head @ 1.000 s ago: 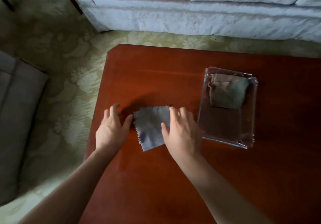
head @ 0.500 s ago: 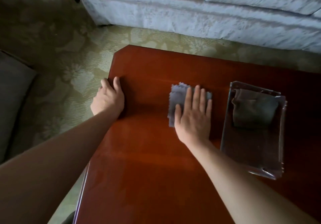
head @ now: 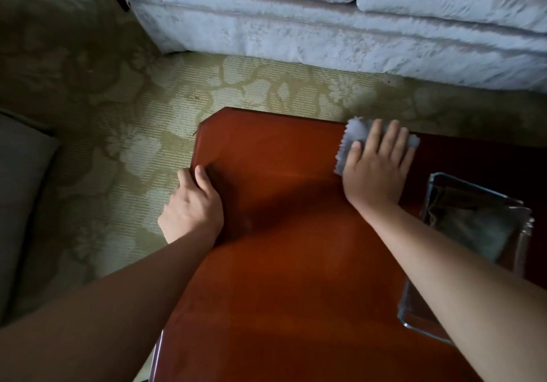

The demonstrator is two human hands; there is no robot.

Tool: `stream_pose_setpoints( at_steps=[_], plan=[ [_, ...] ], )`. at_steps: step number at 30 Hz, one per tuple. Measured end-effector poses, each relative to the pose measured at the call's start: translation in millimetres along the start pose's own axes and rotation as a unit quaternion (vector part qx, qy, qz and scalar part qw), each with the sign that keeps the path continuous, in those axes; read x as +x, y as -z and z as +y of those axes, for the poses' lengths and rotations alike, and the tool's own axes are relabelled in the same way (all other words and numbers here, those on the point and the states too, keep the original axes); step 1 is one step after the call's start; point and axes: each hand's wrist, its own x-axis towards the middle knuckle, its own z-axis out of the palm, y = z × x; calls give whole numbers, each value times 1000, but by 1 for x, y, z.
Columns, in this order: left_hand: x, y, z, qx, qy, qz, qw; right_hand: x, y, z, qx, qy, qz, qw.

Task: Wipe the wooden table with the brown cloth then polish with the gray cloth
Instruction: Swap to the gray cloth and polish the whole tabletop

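The gray cloth (head: pixel 358 134) lies flat on the wooden table (head: pixel 281 263), close against its far edge and right of the cut-off far-left corner. Its zigzag-cut left edge runs from far to near, leaning slightly left, and one corner pokes out to the right past the little finger. The rest is covered, so its long axis cannot be told.

The right hand (head: pixel 376 174) presses palm-down on the cloth, fingers (head: pixel 390 138) straight, slightly spread and pointing toward the far edge.

The left hand (head: pixel 192 207) sits at the table's left edge. One digit rests on the top and the next lies just off the edge; whether the hidden fingers curl round the edge cannot be told.

A clear tray (head: pixel 525 233) stands on the table to the right, partly behind the right forearm, and holds the crumpled brown cloth (head: pixel 473 227).

A patterned carpet (head: pixel 266 85) surrounds the table, with a pale sofa (head: pixel 325 35) beyond it.
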Motion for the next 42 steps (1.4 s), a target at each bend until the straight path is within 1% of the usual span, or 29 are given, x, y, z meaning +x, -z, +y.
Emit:
stream_pose_setpoints(
  at_steps=[2, 4, 5, 9, 12, 14, 16, 18, 20, 22, 23, 25, 26, 28, 31, 33, 35, 37, 38, 40, 42],
  plan=[
    [0, 1, 1, -7, 4, -2, 1000, -7, -1, -33, -1, 48, -8, 999],
    [0, 0, 1, -15, 12, -5, 1000, -16, -2, -81, -3, 96, -35, 995],
    [1, 0, 0, -20, 18, -5, 1000, -23, -3, -108, 0, 134, -48, 990],
    [0, 0, -2, -72, 49, 15, 996, -50, -10, -207, 20, 309, -61, 949],
    [1, 3, -2, -92, 59, 33, 993, -45, -13, -221, 8, 377, -64, 924],
    [3, 3, -3, -89, 62, 32, 994, -37, -13, -199, 13, 362, -49, 931],
    [3, 3, -4, -85, 61, 28, 994, -29, -12, -157, 11, 302, -57, 951],
    [1, 4, -2, -95, 58, 21, 994, -21, -6, -100, -1, 231, -70, 971],
    [0, 5, -2, -100, 60, 19, 993, -18, 5, -42, -12, 177, -59, 982],
    [-1, 5, -1, -109, 63, 14, 992, -22, 11, -1, -28, 127, -52, 990],
    [-2, 6, -1, -114, 62, 11, 991, -27, 12, 7, -33, 99, -54, 993],
    [-1, 10, -4, -119, 63, 1, 991, -40, 11, -3, -31, 53, -53, 997],
    [0, 11, -6, -129, 68, -15, 989, -48, 11, -18, -29, 49, -52, 997],
    [6, 12, -15, -170, 80, -61, 980, -70, 7, -60, -22, 91, -51, 994],
    [5, 13, -43, -294, 91, -157, 939, -116, -4, -137, 4, 179, -44, 983],
    [-21, 19, -72, -305, 81, -188, 930, -147, -7, -181, 6, 233, -63, 970],
    [-59, 26, -103, -278, 94, -200, 935, -169, -7, -204, -8, 287, -78, 955],
    [-94, 32, -122, -237, 89, -202, 946, -175, -6, -197, -6, 320, -75, 944],
    [-105, 32, -127, -209, 84, -187, 956, -175, -6, -184, -7, 327, -68, 943],
    [-109, 25, -129, -154, 78, -150, 974, -170, -6, -146, -2, 306, -56, 950],
    [-105, 18, -127, -115, 64, -114, 985, -163, -4, -95, -11, 253, -53, 966]
  ],
)
